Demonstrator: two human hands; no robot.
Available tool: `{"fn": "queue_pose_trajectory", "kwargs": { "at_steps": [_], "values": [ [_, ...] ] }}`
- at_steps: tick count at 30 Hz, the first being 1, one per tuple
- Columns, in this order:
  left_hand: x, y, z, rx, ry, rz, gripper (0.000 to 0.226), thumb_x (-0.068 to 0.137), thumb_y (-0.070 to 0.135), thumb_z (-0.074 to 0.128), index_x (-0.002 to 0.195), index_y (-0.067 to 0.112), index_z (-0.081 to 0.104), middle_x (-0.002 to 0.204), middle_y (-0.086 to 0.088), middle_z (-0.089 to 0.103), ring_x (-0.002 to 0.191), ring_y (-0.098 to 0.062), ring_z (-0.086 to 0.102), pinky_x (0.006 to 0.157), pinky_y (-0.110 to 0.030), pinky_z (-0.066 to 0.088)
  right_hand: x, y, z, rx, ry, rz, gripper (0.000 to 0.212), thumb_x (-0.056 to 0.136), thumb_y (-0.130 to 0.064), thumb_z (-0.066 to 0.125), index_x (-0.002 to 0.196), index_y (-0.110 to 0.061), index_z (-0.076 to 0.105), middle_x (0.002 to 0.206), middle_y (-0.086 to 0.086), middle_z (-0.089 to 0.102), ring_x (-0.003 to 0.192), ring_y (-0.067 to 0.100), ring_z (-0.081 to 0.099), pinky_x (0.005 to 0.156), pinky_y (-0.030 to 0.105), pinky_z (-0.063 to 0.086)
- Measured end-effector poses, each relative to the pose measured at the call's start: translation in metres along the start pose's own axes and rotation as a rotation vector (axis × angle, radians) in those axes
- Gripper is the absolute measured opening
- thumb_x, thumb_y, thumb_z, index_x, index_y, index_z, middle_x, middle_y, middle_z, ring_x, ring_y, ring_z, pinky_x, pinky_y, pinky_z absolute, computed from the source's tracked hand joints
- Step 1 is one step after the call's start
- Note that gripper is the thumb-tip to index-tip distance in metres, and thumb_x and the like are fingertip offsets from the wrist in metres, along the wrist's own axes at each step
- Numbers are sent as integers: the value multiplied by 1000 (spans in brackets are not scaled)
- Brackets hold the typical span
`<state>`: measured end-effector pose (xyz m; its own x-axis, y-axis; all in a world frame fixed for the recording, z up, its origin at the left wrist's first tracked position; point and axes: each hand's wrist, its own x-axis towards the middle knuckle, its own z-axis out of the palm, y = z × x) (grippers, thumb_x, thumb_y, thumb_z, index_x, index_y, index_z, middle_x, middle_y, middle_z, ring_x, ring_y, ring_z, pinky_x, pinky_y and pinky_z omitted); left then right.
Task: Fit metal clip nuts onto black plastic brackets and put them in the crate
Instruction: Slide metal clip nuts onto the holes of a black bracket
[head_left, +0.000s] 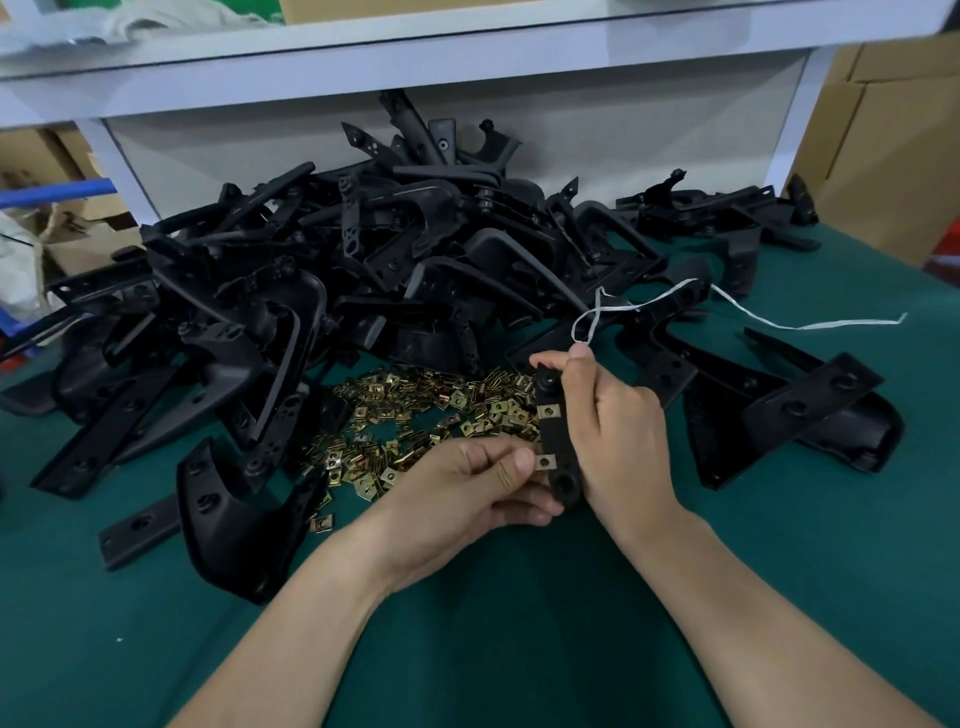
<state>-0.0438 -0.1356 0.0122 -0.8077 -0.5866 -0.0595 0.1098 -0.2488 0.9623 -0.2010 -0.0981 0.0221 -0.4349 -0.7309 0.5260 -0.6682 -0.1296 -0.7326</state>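
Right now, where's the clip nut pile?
Head view, centre: clip nut pile lies on the green mat, between the left hand and the black bracket heap.

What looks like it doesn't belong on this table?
A loose white string trails from the pile of black brackets across the green table. It is neither bracket nor clip nut, so it looks like stray litter.

Bare forearms, bare left grip (467, 483) and right grip (618, 431) (nails cut short).

no readable text, no labels, brands or numbers legible on brackets (363, 260), clip nuts (415, 415), cardboard boxes (883, 156)
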Motion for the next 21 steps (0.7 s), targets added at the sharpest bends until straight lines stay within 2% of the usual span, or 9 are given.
{"fn": "queue_pose_trajectory", "kwargs": {
  "at_steps": [8,15,21],
  "values": [
    [-2,2,4,44,7,18,27,95,22,50,99,1,67,84,-2,71,80,-12,65,82,-26,53,-2,-3,0,5,12,3,58,104,-45,23,114,-24,76,50,4,59,48,19,56,59,46,51],
    [-2,0,6,44,46,30,32,93,22,52,102,-6,64,88,-12,67,75,-12,64,81,-26,54,-3,0,2,27,-18,3,62,104,-51,19,116,-27,75,65,6,70,59,18,64,64,46,53],
    [-2,0,5,52,28,28,30,93,23,53,100,-3,66,88,-9,68,75,-12,63,80,-26,54,-3,0,5,30,-14,-1,62,103,-51,19,115,-27,76,73,3,74,65,18,67,67,46,54]
  ]
}}
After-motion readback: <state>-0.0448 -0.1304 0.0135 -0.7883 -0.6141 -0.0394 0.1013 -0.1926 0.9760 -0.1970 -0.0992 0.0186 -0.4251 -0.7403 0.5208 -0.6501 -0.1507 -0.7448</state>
